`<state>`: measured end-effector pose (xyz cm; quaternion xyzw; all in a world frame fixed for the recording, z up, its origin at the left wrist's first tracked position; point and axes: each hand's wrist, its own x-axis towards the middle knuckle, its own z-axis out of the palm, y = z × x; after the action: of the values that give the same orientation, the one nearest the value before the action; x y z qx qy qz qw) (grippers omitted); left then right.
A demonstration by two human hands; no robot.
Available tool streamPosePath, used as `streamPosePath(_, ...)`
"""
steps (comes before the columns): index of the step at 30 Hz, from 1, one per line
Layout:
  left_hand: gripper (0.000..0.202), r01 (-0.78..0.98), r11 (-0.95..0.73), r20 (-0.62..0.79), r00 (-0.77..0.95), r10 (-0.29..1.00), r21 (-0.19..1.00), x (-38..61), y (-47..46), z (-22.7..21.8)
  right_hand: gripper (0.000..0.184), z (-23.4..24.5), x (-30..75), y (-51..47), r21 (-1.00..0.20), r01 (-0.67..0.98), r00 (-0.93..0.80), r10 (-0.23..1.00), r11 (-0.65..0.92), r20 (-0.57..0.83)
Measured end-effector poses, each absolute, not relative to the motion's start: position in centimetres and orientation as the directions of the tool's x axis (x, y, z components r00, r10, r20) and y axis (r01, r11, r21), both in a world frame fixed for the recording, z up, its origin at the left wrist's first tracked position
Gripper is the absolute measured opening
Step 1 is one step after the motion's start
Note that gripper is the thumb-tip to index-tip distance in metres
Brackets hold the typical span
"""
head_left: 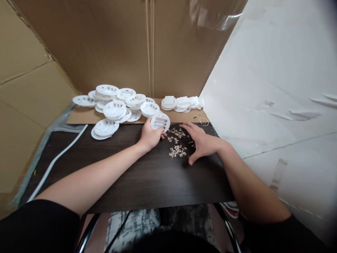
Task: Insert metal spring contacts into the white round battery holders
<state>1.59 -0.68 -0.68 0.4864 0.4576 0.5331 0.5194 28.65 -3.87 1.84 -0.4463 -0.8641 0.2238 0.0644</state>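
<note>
The left hand (151,137) is clamped on a white disc (160,122), its thumb over the near edge and fingertips showing past the right side. The disc is tilted, with its face of long parallel slots turned up toward the head camera, and it sits just beyond the left hand's knuckles, raised over the far edge of the dark table (147,179).

The right hand (201,141) has its thumb and fingers well apart, curved like a loose C that opens toward the left hand. Small metal clips (177,151) lie loose between the two hands, some near the left fingertips and others close by the right thumb. A few more pieces sit in the shadow under the right palm (whether the fingers touch any of them, I cannot tell).

Beyond the left hand and off to its left, a heap of discs (114,109) overlaps in untidy layers, partly on a cardboard sheet (79,116) and partly on the table. Past the right hand, a smaller row of white parts (181,103) rests on the same sheet, some with blocky tops. A thin pale loop (204,121) lies just beyond the right wrist, with a small dark bit (195,117) near it. Well to the left of the left hand, a white cord (56,158) runs along the table. A tall cardboard panel (113,49) stands behind everything, and a white wall (276,88) rises to the right of the right hand.
</note>
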Motion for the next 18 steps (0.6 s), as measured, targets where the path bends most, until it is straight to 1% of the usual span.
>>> streamPosePath(3, 0.042, -0.115, -0.042, 0.043, 0.014, 0.999, 0.993, 1.6, -0.7, -0.8, 0.182, 1.1, 28.8, -3.9, -0.46, 0.696, -0.665, 0.736, 0.551, -0.125)
streamPosePath(4, 0.041, -0.118, -0.044, 0.046, 0.012, 0.999, 0.992, 1.6, -0.7, -0.8, 0.185, 0.8, 28.6, -4.0, -0.456, 0.693, -0.671, 0.73, 0.558, -0.127)
streamPosePath(6, 0.041, -0.132, -0.057, 0.059, 0.007, 0.998, 0.99, 1.6, -0.7, -0.7, 0.184, 0.3, 28.0, -4.1, -0.443, 0.698, -0.665, 0.739, 0.563, -0.108)
streamPosePath(9, 0.038, -0.159, -0.105, 0.104, -0.016, 0.994, 0.982, 1.4, -0.7, -0.6, 0.17, -0.4, 26.6, -4.2, -0.448, 0.671, -0.659, 0.752, 0.59, 0.005)
streamPosePath(14, 0.037, -0.186, -0.173, 0.163, -0.073, 0.984, 0.967, 1.2, -0.5, -0.6, 0.151, -0.7, 23.8, -3.8, -0.494, 0.552, -0.662, 0.713, 0.672, 0.231)
streamPosePath(16, 0.037, -0.198, -0.193, 0.18, -0.083, 0.98, 0.961, 1.1, -0.4, -0.6, 0.131, -0.7, 22.7, -3.5, -0.505, 0.484, -0.685, 0.669, 0.715, 0.29)
streamPosePath(18, 0.037, -0.209, -0.214, 0.201, -0.082, 0.976, 0.954, 1.0, -0.3, -0.4, 0.106, -0.9, 21.7, -3.3, -0.51, 0.408, -0.709, 0.615, 0.757, 0.345)
